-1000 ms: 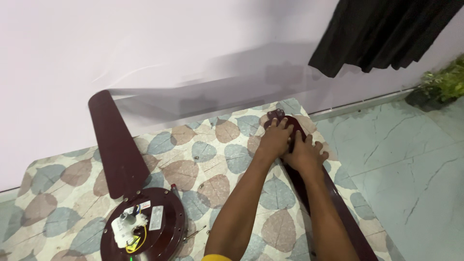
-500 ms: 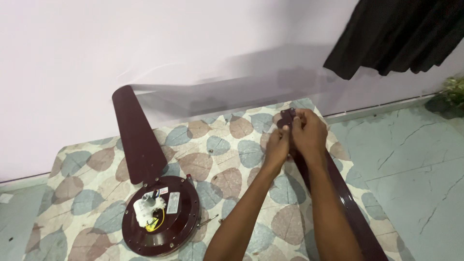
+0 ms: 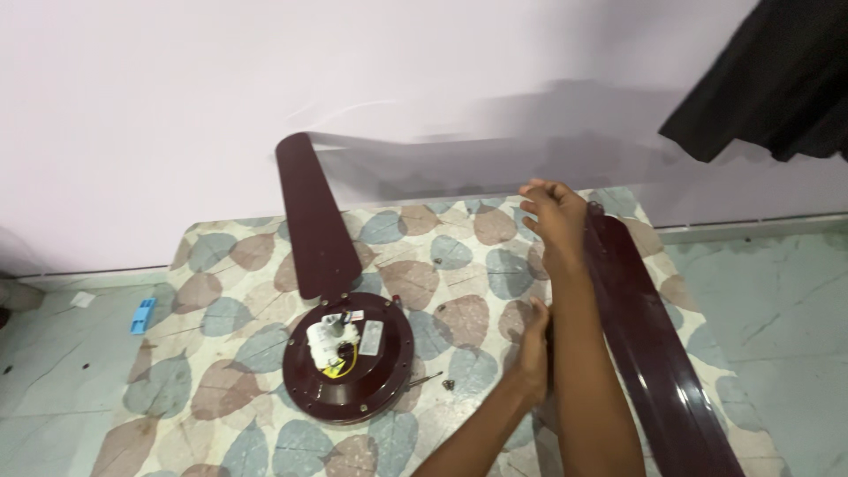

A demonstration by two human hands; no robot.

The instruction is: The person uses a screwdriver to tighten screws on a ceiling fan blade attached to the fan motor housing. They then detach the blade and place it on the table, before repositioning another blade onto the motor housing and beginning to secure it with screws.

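A maroon ceiling-fan motor hub (image 3: 349,358), its wiring showing, lies on a leaf-patterned mat (image 3: 221,389). One maroon blade (image 3: 311,216) is fixed to it and points toward the wall. A loose maroon blade (image 3: 649,336) lies along the mat's right side. My right hand (image 3: 552,212) rests by the loose blade's far end with its fingers curled; nothing shows in it. My left hand (image 3: 533,340) is down by the loose blade's left edge, against my right forearm, fingers wrapped there.
Small screws (image 3: 447,384) and a thin metal piece (image 3: 424,380) lie just right of the hub. A blue object (image 3: 141,315) and a white scrap (image 3: 82,300) sit on the tiled floor at left. A dark curtain (image 3: 777,79) hangs at top right. The wall runs behind the mat.
Both hands were together at the loose blade's far end. My left hand has since drawn back toward me along the blade, and the view has shifted right.
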